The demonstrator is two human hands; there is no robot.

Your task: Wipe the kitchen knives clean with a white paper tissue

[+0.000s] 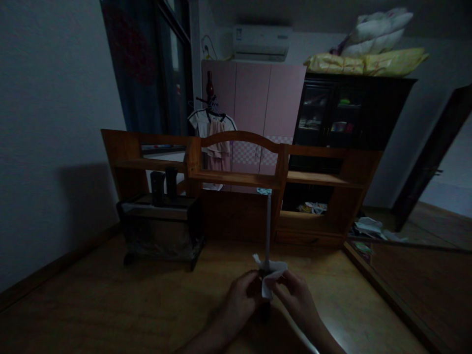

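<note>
Since likely light and stiff, take the rod (268, 223) by its near end, gripped in left hand (241, 294) beside soft paper (278, 267) pinched in right hand (298, 295).

We see a wooden surface (147, 305); on it, at left, stands a dark rack (158, 233), and along its far side, a shelf (236, 179).
</note>
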